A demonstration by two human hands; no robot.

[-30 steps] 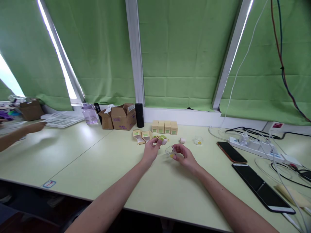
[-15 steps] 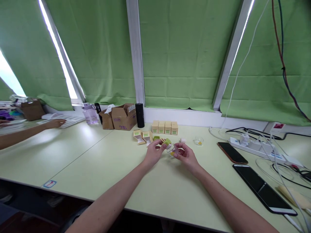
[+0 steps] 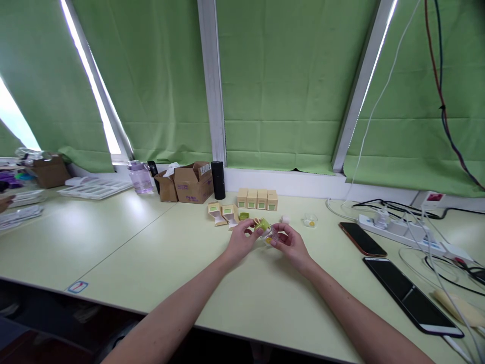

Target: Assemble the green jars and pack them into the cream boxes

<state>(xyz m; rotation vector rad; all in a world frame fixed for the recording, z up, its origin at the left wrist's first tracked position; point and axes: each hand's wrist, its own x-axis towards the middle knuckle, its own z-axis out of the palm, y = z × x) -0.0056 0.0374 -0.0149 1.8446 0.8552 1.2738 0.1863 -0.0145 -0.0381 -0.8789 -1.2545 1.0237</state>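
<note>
My left hand (image 3: 241, 239) is closed on a small green and white piece (image 3: 261, 225) with pale prongs or loops at its top. Opposite it, my right hand (image 3: 291, 242) pinches a small clear plastic part (image 3: 273, 234) with something yellow in it. The two parts meet or nearly meet between my fingertips; fingers hide the exact contact. Just behind my hands lie a green piece (image 3: 244, 216), a small white cylinder (image 3: 285, 219) and a clear cup (image 3: 309, 220) with a yellow spot. Two opened small cartons (image 3: 230, 215) lie behind my left hand.
Several closed small cartons (image 3: 256, 199) stand in a row farther back. Beyond are a black bottle (image 3: 217, 180), a cardboard box (image 3: 191, 184) and a purple jug (image 3: 140, 178). Phones (image 3: 411, 293) and a power strip (image 3: 401, 232) with cables occupy the right. White trays (image 3: 96, 188) lie left.
My left hand has tilted the green and white piece and brought it closer to the clear part. My right hand stays about still. At far left, another person's arm has drawn back from the trays.
</note>
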